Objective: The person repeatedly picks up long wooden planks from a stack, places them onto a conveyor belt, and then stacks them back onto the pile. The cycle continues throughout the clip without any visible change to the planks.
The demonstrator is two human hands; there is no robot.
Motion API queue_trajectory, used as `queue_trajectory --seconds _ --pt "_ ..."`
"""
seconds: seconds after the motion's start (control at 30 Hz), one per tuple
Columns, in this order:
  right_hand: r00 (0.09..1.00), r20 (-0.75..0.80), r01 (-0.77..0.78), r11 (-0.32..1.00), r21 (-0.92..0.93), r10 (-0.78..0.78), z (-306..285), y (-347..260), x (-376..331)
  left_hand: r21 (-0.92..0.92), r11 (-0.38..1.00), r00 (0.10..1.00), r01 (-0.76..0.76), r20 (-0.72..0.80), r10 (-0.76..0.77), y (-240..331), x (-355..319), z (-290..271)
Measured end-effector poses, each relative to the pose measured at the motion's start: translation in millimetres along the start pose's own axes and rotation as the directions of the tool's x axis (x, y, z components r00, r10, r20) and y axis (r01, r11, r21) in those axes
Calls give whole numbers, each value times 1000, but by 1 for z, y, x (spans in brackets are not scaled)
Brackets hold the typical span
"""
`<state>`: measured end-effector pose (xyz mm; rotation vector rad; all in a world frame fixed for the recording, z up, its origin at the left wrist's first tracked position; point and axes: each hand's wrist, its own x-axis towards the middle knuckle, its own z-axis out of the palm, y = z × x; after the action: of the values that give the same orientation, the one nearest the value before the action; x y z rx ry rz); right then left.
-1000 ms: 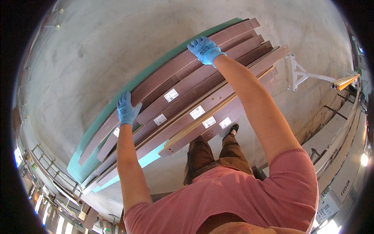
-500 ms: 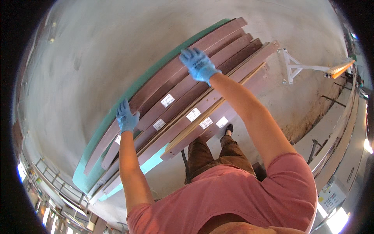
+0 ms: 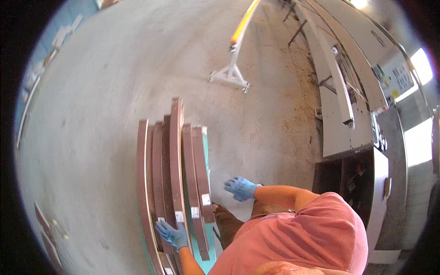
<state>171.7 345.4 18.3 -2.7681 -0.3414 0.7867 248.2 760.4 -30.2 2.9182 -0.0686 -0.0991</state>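
Several long brown boards with pale edges and white labels lie side by side on a teal surface. My left hand, in a blue glove, is over the near part of these boards beside a white label; its fingers are stretched out and grip nothing. Right of the boards, my right hand, also in a blue glove, hangs free in front of my body. Its fingers are a little bent and apart, with nothing in them.
A white stand with a yellow-orange bar is on the concrete floor ahead. To the right runs a long grey machine, with a dark open cabinet nearer me. Sawdust-like debris lies along its base.
My view has swung round to the right, so the boards now point away from me. My right hand has left the space over the boards for their right side; my left stays over them.
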Motion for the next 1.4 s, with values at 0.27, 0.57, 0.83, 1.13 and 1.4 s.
queue_trajectory --seconds 0.27,0.57,0.83,1.13,1.4 --pt "889 46 -438 815 379 456 80 137 -259 -227 889 897 -396 110 428 297 -50 12" --pt "377 -265 -557 445 701 888 157 254 -516 -357 688 622 -631 297 724 540 -161 88" --pt "-147 -695 -725 402 560 704 106 435 -663 -361 681 522 -637 448 725 626 -150 138" --pt "-169 -588 -965 -11 262 791 22 704 -786 -78 931 624 -357 722 300 696 -92 202" --pt "-11 -513 -998 26 65 858 9 856 -826 -228 941 542 -252 772 332 812 -73 221"
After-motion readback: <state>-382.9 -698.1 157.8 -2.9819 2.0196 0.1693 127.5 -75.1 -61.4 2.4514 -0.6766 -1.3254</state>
